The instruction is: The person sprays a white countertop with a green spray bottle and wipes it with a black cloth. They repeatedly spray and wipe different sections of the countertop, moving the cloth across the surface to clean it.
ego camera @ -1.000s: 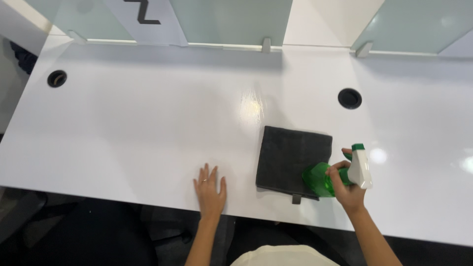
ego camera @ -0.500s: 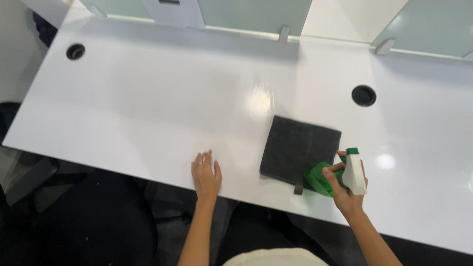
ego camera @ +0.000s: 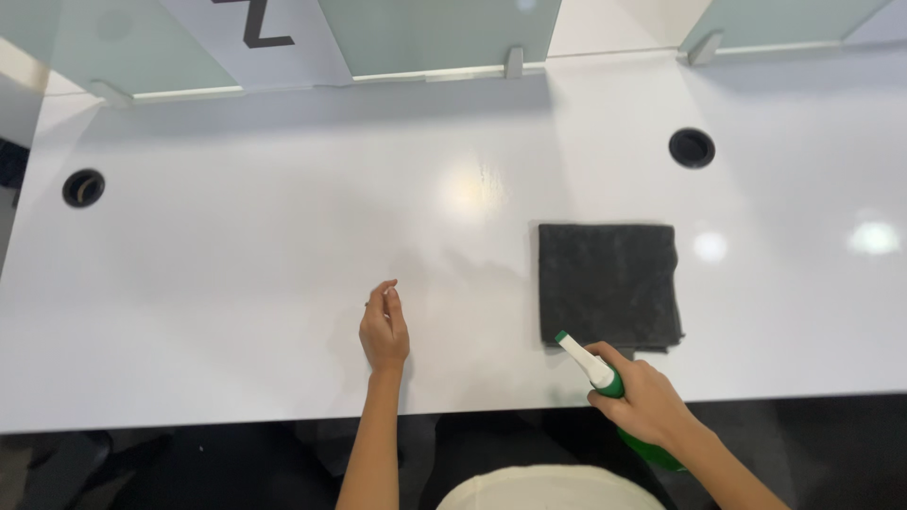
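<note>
The white desk [ego camera: 236, 246] lies open across the left and centre of the frame. Obstacles: the dark cloth [ego camera: 607, 283] at centre right, two cable holes, and seemingly glass panels [ego camera: 435, 33] along the top.

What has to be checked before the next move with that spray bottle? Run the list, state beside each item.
1. Right hand grips the spray bottle: ok.
2. Nozzle points away from the person, over the white desk: ok.
3. Dark grey cloth lies flat on the desk, touched by neither hand: ok.
4. Left hand holds nothing and is apart from cloth and bottle: ok.
5. Liquid left in the bottle: cannot tell, the hand covers most of its body.
6. Desk surface wet or dry: cannot tell, glare only.
</note>
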